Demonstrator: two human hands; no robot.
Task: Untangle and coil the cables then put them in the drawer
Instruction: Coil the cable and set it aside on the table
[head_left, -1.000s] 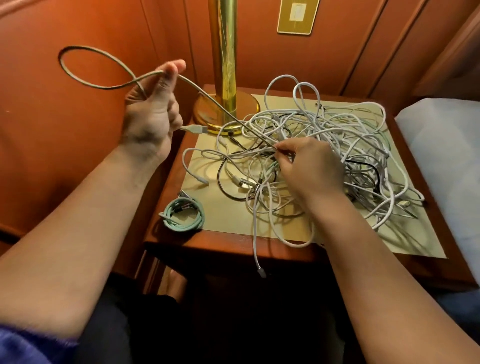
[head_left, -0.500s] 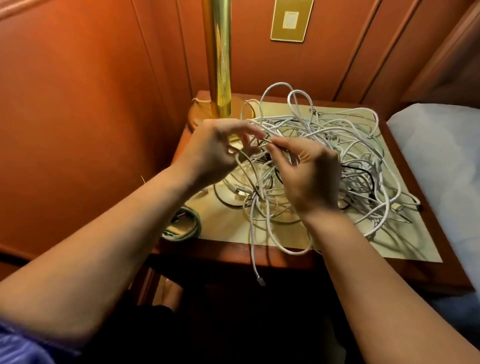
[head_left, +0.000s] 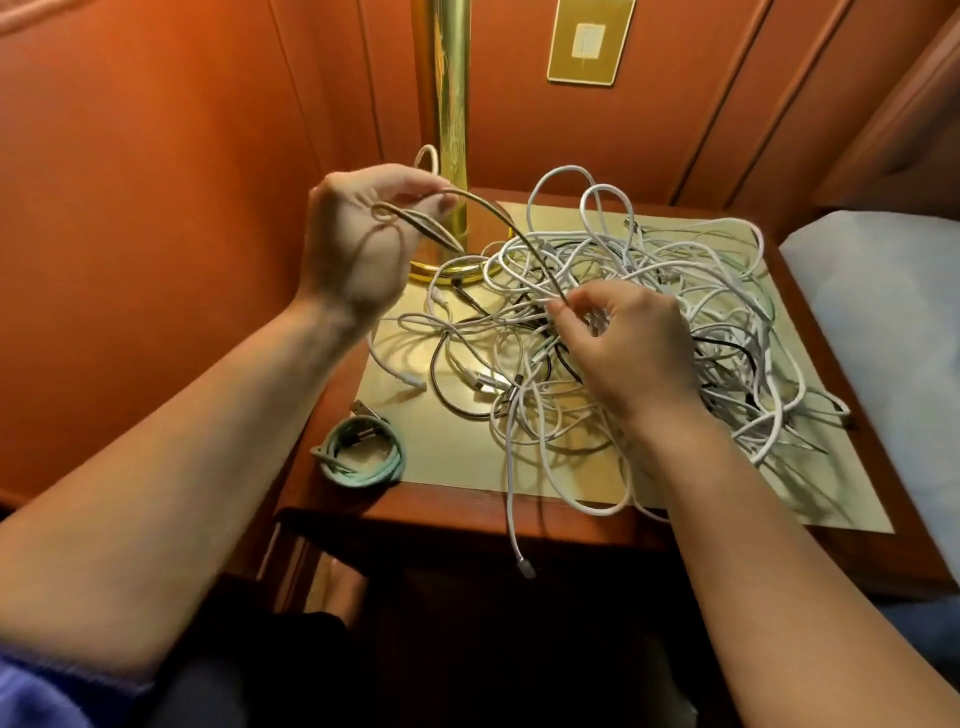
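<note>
Both hands pinch grey cable: left hand raised, right hand seemingly at tangle.

Tangled cables mostly white, few black. Coiled cable left of tangle: mint green. Lamp pole behind: brass-gold. Tabletop mat pale gold; nightstand reddish wood.

This looks like a hotel bedroom or a similar bedside corner, with reddish wood-panelled walls, a brass lamp post standing on a wooden nightstand, a brass switch plate above it, and a white-sheeted bed just beside.
</note>
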